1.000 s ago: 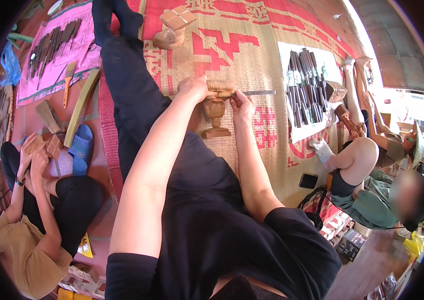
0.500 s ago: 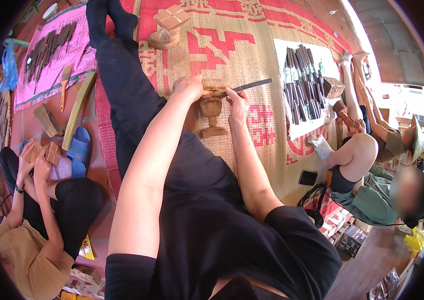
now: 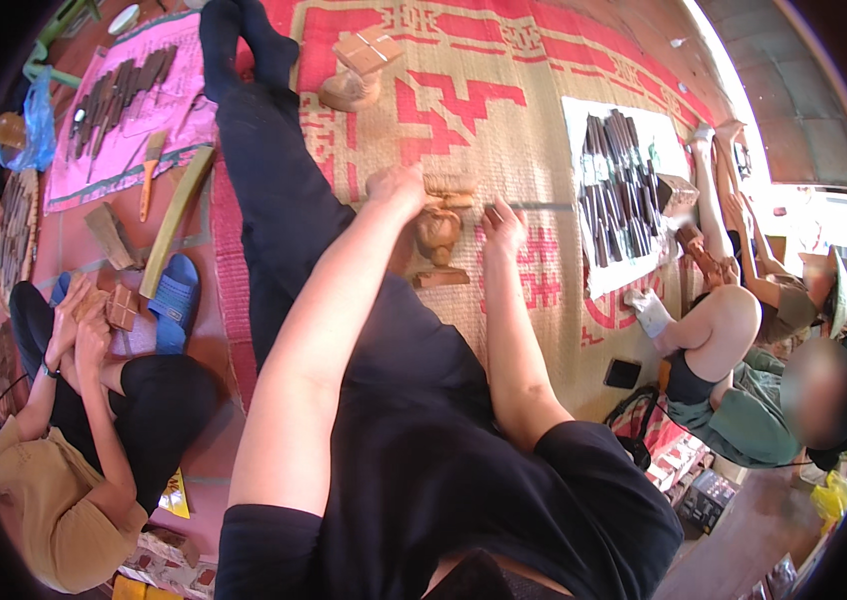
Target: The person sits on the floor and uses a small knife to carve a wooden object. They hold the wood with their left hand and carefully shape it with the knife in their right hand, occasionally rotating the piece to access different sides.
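It seems to be a wood-carving workshop, arranged simply on a tiled floor [image 3: 208, 472]. Many dark hand tools [image 3: 626, 182] lie in rows on a white cloth [image 3: 616, 279], others on a pink cloth [image 3: 66, 184], and people [image 3: 89, 500] sit around a patterned mat [image 3: 529, 150] with a carved wooden piece [image 3: 439, 236].

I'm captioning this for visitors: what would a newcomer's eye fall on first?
Probably the carved wooden piece at centre, the left hand at its upper left and the right hand holding a slim tool on its right. Next, perhaps, the red-patterned mat beneath, and the dark tools laid out on a white sheet at right.
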Demonstrator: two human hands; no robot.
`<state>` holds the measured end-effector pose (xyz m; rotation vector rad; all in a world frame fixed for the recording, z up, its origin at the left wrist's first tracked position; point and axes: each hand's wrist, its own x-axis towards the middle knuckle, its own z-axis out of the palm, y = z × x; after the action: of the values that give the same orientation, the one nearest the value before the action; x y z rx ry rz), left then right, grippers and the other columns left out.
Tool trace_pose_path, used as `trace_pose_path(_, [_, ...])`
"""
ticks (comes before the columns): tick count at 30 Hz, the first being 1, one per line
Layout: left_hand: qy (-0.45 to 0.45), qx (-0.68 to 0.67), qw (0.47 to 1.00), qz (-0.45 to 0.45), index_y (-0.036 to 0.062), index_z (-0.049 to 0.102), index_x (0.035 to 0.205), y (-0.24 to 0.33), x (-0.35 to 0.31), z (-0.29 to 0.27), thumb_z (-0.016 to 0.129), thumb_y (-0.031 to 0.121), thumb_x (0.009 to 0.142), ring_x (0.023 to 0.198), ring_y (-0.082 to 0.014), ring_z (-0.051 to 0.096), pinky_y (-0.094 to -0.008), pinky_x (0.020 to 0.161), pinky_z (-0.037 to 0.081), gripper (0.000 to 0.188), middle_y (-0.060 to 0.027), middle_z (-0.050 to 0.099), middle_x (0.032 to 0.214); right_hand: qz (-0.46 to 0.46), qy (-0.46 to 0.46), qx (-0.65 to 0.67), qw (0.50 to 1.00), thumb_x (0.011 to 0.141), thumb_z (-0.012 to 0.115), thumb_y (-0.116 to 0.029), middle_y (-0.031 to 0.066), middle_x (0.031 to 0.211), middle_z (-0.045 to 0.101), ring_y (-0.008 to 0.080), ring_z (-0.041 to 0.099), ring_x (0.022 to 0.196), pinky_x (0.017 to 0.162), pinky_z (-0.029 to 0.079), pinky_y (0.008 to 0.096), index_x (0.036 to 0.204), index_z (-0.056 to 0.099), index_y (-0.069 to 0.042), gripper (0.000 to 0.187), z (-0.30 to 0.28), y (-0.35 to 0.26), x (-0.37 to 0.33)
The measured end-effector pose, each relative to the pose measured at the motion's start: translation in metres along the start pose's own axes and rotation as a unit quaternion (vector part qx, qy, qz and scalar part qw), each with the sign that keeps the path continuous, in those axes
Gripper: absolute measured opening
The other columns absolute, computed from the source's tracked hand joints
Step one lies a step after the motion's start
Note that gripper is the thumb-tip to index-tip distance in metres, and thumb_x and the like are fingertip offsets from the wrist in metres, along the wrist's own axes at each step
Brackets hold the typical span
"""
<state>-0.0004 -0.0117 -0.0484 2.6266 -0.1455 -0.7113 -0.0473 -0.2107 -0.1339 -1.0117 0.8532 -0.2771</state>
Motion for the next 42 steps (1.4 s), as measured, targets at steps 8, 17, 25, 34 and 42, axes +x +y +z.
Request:
trace_pose_path(8, [0.167,0.064,0.93,0.321,0.0105,0.059,0.095,0.031,-0.024,0.028,0.063,0.023,0.072,0.089,-0.0275,0.06,-0.041,0.071,0.05,0.026,-0.0102,0.059,0.091,0.014,-0.04,0.022,0.999,0.078,0.064,0.0,0.0027,0.071,0.056,0.0176,0.056,0.061,0.052,0.048,0.0316,0.081,0.051,-0.01,0.016,-0.022,0.002,-0.009])
trace_pose_path(17, [-0.064,0.317,0.878,0.352,0.0131,0.058,0.11,0.042,-0.059,0.084,0.07,0.041,0.067,0.111,-0.0272,0.046,-0.0544,0.1,0.025,0.053,-0.0061,0.056,0.109,0.005,-0.063,-0.04,0.997,0.08,0.064,-0.007,0.004,0.066,0.055,0.0125,0.052,0.055,0.049,0.043,0.0231,0.077,0.051,-0.008,0.013,-0.02,0.004,-0.021])
trace_pose_path(25, [0.026,0.283,0.886,0.366,0.0116,0.07,0.087,0.039,-0.049,0.1,0.06,0.023,0.075,0.114,-0.0295,0.042,-0.0495,0.085,0.038,0.02,-0.007,0.056,0.105,0.02,-0.088,0.004,0.996,0.08,0.062,-0.005,0.0045,0.061,0.056,0.0143,0.054,0.048,0.044,0.048,0.024,0.075,0.051,-0.009,0.013,-0.018,0.005,-0.019])
trace_pose_path(34, [-0.002,-0.038,0.94,0.338,0.0049,0.064,0.094,0.029,-0.041,0.034,0.068,0.025,0.066,0.104,-0.0257,0.05,-0.041,0.086,0.044,0.034,-0.0075,0.058,0.101,-0.004,-0.08,0.005,0.997,0.079,0.065,-0.005,0.0027,0.066,0.057,0.0116,0.053,0.054,0.047,0.041,0.0219,0.074,0.05,-0.009,0.016,-0.017,-0.005,-0.025])
trace_pose_path(42, [-0.099,-0.644,0.751,0.109,0.0053,0.059,0.109,0.026,-0.036,0.005,0.059,0.038,0.087,0.092,-0.0104,0.058,-0.0265,0.081,0.045,0.039,-0.0027,0.061,0.102,-0.026,-0.1,0.017,0.995,0.081,0.062,-0.004,0.0002,0.064,0.055,0.0096,0.053,0.054,0.052,0.045,0.0215,0.073,0.051,-0.01,0.015,-0.014,-0.009,-0.023])
